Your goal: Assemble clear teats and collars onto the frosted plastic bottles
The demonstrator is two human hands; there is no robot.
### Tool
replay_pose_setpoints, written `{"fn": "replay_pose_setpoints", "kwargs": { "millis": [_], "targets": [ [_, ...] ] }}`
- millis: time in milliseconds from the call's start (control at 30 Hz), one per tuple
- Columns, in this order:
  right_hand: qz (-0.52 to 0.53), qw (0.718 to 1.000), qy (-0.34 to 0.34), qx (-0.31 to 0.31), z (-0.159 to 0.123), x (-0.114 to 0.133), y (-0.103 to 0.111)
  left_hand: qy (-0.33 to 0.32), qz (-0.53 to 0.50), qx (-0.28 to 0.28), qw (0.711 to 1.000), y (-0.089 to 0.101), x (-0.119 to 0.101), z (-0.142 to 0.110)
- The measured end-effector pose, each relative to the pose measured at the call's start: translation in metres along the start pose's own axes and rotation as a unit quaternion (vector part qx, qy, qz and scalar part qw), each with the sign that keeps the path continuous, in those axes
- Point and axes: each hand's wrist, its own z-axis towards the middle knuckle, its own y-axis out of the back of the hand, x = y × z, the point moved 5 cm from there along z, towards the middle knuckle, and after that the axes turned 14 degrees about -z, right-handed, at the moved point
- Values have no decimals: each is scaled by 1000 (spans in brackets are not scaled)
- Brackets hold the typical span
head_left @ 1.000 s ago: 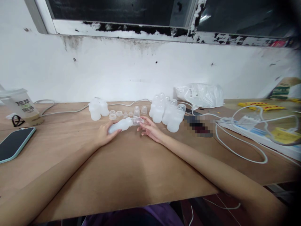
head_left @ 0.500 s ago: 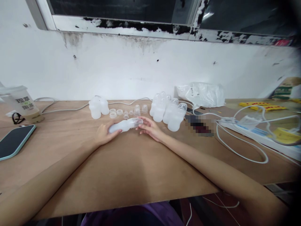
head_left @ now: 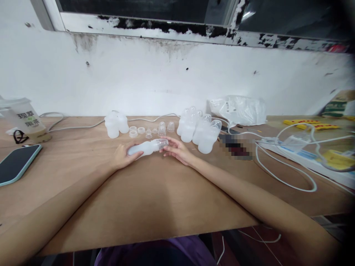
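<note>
- Your left hand [head_left: 122, 156] closes its grip around a frosted baby bottle [head_left: 141, 149], tilted low above the bench [head_left: 111, 210].
- Your right hand [head_left: 179, 152] pinches the clear dome cap [head_left: 161, 144] at the bottle's top end.
- For good handling, line cap and neck up straight, press evenly, and spare the seemingly soft body a hard squeeze.
- A drink cup [head_left: 31, 123] at left reads "现萃果茶"; print on the plastic bag [head_left: 244, 112] is too small to read.

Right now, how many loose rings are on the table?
3 visible: back ring and front ring at left, right ring beside them, all beyond the left hand. More may be hidden.
</note>
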Motion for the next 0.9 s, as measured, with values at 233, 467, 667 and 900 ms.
{"fn": "replay_pose_setpoints", "kwargs": {
  "millis": [233,467,667,900],
  "targets": [
    [-29,999,12,-4,-1,0,-2,5,-33,-3,999,-1,-1,-1],
    [-97,994,41,11,-5,4,0,19,-88,47,995,-5,-7,-2],
    [-127,991,46,12,-8,13,-3,76,-196,66,975,-8,-10,-4],
    [-210,975,70,20,-7,49,-1,152,-362,93,915,-31,-12,-8]
  ]
}}
